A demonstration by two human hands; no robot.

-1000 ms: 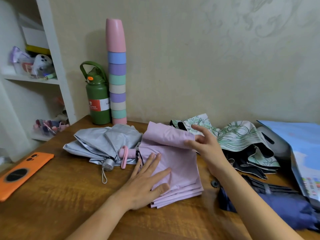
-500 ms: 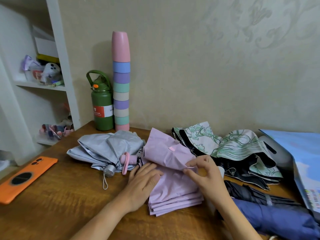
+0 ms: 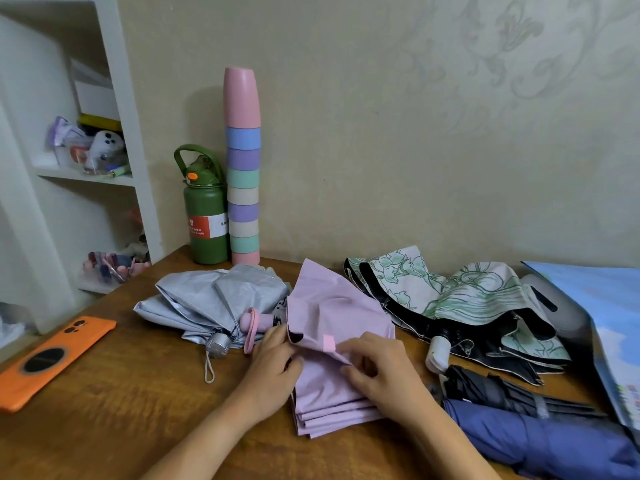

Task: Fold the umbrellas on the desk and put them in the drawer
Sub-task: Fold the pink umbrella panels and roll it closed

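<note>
A pink umbrella (image 3: 332,306) lies collapsed in the middle of the wooden desk (image 3: 104,410), its canopy in flat pleats and its pink handle pointing left. My left hand (image 3: 273,365) grips the canopy's left edge near the handle. My right hand (image 3: 377,368) pinches a fold of the canopy beside the small pink strap tab. A grey umbrella (image 3: 214,299) lies to the left, a white umbrella with green flowers (image 3: 467,299) behind on the right, and a black umbrella (image 3: 502,393) and a blue umbrella (image 3: 540,441) at the front right.
An orange phone (image 3: 52,358) lies at the desk's left edge. A green bottle (image 3: 204,216) and a tall stack of coloured cups (image 3: 242,174) stand against the wall. White shelves (image 3: 86,174) rise at the left. A blue paper bag (image 3: 609,327) sits at the far right.
The flap of the pink canopy has been brought forward and down. My left hand went from pressing flat to gripping the left edge; my right hand moved closer and pinches near the strap tab.
</note>
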